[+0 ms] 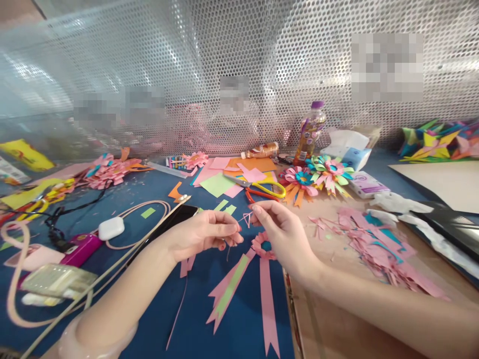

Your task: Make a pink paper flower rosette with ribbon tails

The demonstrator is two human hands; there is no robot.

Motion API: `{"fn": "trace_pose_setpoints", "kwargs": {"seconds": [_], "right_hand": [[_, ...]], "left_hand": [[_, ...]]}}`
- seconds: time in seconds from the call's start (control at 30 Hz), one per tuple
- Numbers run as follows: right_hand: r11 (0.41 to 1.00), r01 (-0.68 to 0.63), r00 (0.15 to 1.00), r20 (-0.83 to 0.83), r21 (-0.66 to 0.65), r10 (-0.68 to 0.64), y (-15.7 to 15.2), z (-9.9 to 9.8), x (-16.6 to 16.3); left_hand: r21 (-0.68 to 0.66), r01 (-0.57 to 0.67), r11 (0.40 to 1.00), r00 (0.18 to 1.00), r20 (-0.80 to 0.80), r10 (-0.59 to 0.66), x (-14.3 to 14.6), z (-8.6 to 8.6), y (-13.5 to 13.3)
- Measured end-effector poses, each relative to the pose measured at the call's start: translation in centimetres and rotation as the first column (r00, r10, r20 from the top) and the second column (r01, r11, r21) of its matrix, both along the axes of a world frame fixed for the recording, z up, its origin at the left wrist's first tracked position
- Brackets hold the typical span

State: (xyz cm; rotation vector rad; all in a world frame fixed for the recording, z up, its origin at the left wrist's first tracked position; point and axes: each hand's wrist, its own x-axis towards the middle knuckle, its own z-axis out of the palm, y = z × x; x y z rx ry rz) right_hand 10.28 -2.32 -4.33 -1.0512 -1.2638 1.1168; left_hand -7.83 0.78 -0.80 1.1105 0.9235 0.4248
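Note:
My left hand [211,229] is closed in a pinch, its fingertips at one end of a thin pink strip [247,218] bent into a small triangle. The thumb and forefinger of my right hand [282,232] pinch the other side of that strip. Just below the fingers lies a pink paper rosette [258,245] with a blue centre, partly covered by my right hand. Pink and green notched paper tails [269,309] spread from it toward me. A narrow pink strip [175,316] lies below my left hand.
Scissors [258,188] lie open on coloured paper sheets [217,184] beyond my hands. A drink bottle [310,132] stands behind finished paper flowers [331,174]. Pink scraps [381,244] cover the cardboard at right. Cables, a white earphone case [111,228] and a phone [164,229] lie left.

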Motion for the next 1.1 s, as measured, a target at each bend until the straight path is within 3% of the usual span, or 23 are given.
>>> {"fn": "trace_pose_setpoints", "kwargs": {"seconds": [0.17, 0.33, 0.47, 0.5, 0.57, 0.63, 0.73, 0.83, 0.93, 1.1], "right_hand": [[0.998, 0.037, 0.999, 0.032, 0.059, -0.039, 0.1, 0.2, 0.2], [0.992, 0.079, 0.995, 0.058, 0.101, -0.085, 1.0, 0.4, 0.7], [0.983, 0.062, 0.970, 0.220, 0.172, -0.100, 2.8, 1.7, 2.4], [0.965, 0.048, 0.952, 0.280, 0.256, -0.121, 3.2, 2.2, 3.0], [0.875, -0.065, 0.879, 0.443, 0.479, -0.178, 3.7, 3.4, 4.0], [0.759, -0.317, 0.751, 0.639, 0.569, -0.166, 3.7, 4.4, 4.6], [0.644, -0.650, 0.499, 0.866, 0.403, -0.038, 3.2, 5.2, 4.7], [0.585, -0.777, 0.330, 0.942, 0.233, 0.064, 2.8, 5.0, 4.5], [0.555, -0.819, 0.258, 0.957, 0.144, 0.134, 2.9, 4.9, 4.7], [0.601, -0.798, 0.227, 0.947, 0.046, 0.229, 2.8, 5.8, 4.9]], "left_hand": [[0.019, -0.002, 1.000, 1.000, 0.012, 0.002, 0.0, -0.1, 0.0], [0.007, -0.093, 0.996, 0.994, 0.060, 0.092, 0.1, -0.3, 0.2], [0.033, -0.051, 0.998, 0.998, 0.032, 0.050, 0.1, -0.4, 0.2], [0.049, -0.022, 0.999, 1.000, 0.005, 0.022, 0.1, -0.4, 0.1], [0.095, 0.046, 0.994, 0.997, -0.068, -0.039, 0.2, -0.3, -0.1], [0.145, 0.121, 0.982, 0.984, -0.150, -0.099, 0.4, -0.2, -0.4], [0.179, 0.203, 0.963, 0.959, -0.233, -0.159, 0.8, -0.1, -0.7], [0.173, 0.234, 0.957, 0.954, -0.233, -0.191, 1.1, -0.1, -1.0], [0.172, 0.249, 0.953, 0.952, -0.227, -0.208, 1.2, -0.2, -1.1], [0.201, 0.253, 0.946, 0.943, -0.268, -0.196, 1.2, 0.0, -1.1]]}}
